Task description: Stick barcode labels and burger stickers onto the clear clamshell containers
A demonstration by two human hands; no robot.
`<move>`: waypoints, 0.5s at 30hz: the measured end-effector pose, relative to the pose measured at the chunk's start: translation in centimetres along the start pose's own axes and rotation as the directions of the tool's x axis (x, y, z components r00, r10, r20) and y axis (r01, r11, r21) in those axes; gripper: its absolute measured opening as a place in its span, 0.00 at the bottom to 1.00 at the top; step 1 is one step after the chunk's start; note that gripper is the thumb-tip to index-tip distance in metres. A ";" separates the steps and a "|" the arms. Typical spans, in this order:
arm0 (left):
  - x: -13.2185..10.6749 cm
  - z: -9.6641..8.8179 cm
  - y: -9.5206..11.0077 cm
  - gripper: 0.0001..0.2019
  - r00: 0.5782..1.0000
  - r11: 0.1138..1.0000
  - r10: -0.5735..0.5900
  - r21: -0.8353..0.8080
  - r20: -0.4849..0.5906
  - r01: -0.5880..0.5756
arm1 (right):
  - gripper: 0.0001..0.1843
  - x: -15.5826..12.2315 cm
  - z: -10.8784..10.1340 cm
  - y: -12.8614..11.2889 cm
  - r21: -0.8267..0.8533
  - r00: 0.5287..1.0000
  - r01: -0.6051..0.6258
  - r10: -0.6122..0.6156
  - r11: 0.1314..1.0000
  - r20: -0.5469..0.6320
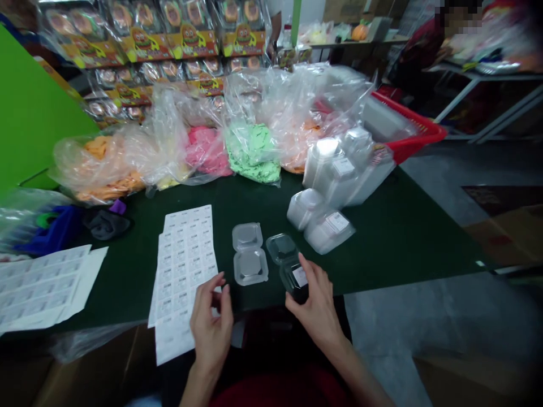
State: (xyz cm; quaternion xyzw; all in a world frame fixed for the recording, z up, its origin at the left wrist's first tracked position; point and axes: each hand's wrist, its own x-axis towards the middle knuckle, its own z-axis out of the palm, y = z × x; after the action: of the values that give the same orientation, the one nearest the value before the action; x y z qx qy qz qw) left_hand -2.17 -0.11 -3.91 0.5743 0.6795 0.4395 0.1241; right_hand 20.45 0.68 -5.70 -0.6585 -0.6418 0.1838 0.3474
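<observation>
My right hand (pixel 316 302) grips a clear plastic clamshell box (pixel 282 249) by its near half, thumb on one side and fingers on the other. A white label (pixel 300 276) shows on that half, and the box lies opened out at the table's front edge. My left hand (pixel 212 316) is raised over the right edge of the label sheets (pixel 184 265), thumb and forefinger apart. Whether a small label is on its fingertips I cannot tell. Between the hands, slightly farther off, another opened clamshell box (pixel 250 265) lies flat on the dark green table (pixel 403 243).
Stacked clamshell boxes (pixel 335 169) stand at the right, before a red basket (pixel 418 130). Bags of orange, pink and green pieces (pixel 254 152) line the back, with packaged toy burgers (pixel 169 34) behind. More label sheets (pixel 46 288) and a blue bin (pixel 55 229) are left.
</observation>
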 end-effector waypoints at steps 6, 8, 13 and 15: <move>0.3 -2.1 -2.8 0.17 0.995 0.997 -0.027 0.066 -0.093 0.034 | 0.40 0.1 -6.3 -1.7 0.203 1.000 0.005 -0.004 0.979 -0.002; 0.2 -2.2 -2.9 0.17 0.995 0.996 -0.025 0.078 -0.092 0.032 | 0.40 1.7 -8.1 -2.0 0.186 0.996 0.069 -0.056 0.980 -0.076; 0.5 -2.3 -2.2 0.14 0.995 0.998 0.015 0.063 -0.103 -0.009 | 0.34 8.5 -9.8 0.8 -0.080 0.952 0.206 -0.219 0.975 -0.215; 0.5 -2.6 -1.9 0.14 0.993 0.997 0.034 0.067 -0.113 -0.026 | 0.32 10.7 -9.6 2.8 -0.159 0.963 0.210 -0.232 0.965 -0.135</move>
State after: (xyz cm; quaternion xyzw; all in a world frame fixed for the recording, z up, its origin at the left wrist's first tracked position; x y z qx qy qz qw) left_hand -5.32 -0.71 -3.62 0.5621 0.6908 0.4510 0.0596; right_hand 30.23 9.18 1.16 -0.6181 -0.6944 0.0463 0.3656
